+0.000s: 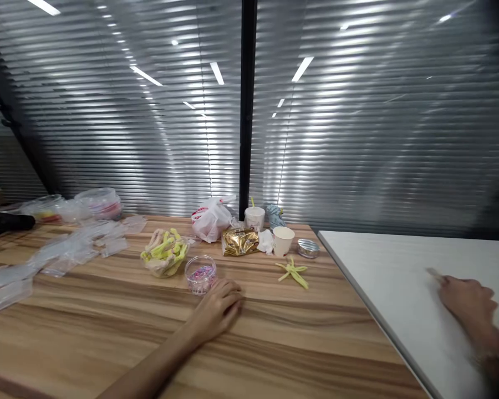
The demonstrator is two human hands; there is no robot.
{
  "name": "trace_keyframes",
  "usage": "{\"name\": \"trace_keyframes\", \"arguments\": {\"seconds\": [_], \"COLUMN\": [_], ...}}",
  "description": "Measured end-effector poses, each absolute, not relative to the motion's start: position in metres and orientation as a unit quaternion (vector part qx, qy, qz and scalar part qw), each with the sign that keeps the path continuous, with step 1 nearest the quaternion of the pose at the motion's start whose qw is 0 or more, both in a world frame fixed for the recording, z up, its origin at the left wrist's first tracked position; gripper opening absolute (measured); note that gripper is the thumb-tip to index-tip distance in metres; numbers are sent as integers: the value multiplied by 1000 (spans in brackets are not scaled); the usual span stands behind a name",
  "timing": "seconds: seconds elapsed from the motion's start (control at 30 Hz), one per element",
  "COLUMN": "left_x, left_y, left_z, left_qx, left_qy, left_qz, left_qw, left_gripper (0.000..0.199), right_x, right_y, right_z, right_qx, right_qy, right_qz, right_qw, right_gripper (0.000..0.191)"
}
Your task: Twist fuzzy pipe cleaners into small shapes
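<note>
My left hand (219,307) rests on the wood-grain table with its fingers loosely bent and apart, and nothing shows in it. Just beyond its knuckles stands a clear round tub (201,275) with small pink and purple pieces inside. Over the white tabletop at the right is my right hand (468,302), blurred, its fingers closed. A short pale stick-like thing (434,274) juts from its fingertips; its kind is too smeared to tell. Between the hands lies a yellow-green starfish-like shape (292,272).
Behind are a bag of yellow pieces (165,253), a gold packet (240,242), a white plastic bag (211,220), paper cups (283,241) and a silver-lidded tin (308,248). Clear plastic sheets (70,249) lie left. Window blinds (170,122) rise behind. The white tabletop (378,266) adjoins at right.
</note>
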State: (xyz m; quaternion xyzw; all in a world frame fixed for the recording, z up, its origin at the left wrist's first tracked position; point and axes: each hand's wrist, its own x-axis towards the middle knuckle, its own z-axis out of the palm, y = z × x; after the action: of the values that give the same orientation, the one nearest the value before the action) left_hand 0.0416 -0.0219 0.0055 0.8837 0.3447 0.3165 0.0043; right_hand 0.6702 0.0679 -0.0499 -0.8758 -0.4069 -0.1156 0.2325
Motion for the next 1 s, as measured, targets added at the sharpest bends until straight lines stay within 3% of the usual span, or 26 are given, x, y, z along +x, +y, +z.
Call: {"name": "trace_keyframes", "arguments": {"seconds": [0.2,0.37,0.47,0.7,0.87,1.0], "left_x": [41,40,38,31,27,29], "left_y": [-21,-22,-23,-24,-23,-26], "left_z": [4,5,6,4,1,6], "left_qx": [882,886,889,884,843,823], "left_qy": [333,327,311,320,352,352], "left_qz": [334,330,336,338,385,401], "left_qw": [1,0,-3,49,128,196], "left_gripper": [20,21,22,28,48,44], "right_x": [601,558,520,362,256,222], "right_y": [29,9,4,-8,-27,-35], "right_z": [-27,-15,-8,-5,5,10], "right_qx": [-891,-849,-812,-609,-423,-371], "right_qy": [-396,-481,-520,-699,-817,-807], "right_qz": [-131,-201,-223,-9,144,293], "right_qw": [178,84,145,376,364,352], "right_gripper": [36,32,31,35,29,29]}}
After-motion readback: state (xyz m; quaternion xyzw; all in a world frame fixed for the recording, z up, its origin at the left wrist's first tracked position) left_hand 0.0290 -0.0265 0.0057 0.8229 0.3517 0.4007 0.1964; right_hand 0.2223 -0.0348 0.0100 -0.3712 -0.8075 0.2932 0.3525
